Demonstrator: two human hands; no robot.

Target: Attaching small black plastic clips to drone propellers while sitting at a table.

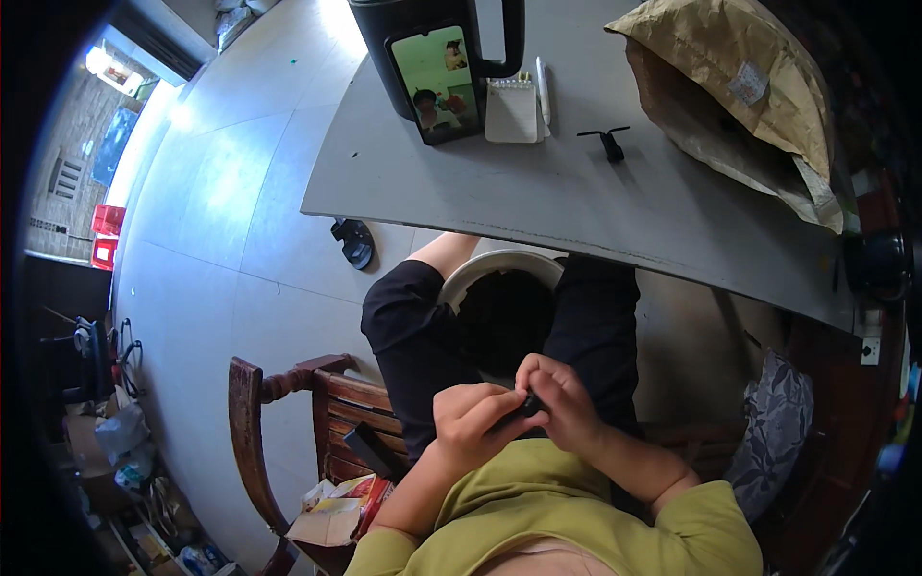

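Small black piece [532,405] btwn L hand [473,419] & R hand [565,401], on near side of white bucket [458,284]. Both hold it, pinched narrow; neither hand nearer. Long axis: can't tell, pc mostly hidden. Grey bench [538,192] fwd, well apart from both hands.

Left hand [471,415]: curled in a pinch, pointing toward 2 o'clock;
Right hand [569,403]: curled likewise, pointing toward 10 o'clock; touching the left;
Left forearm [425,492]: bare, slanting up toward 1 o'clock;
Right forearm [645,463]: bare, slanting up toward 10 o'clock
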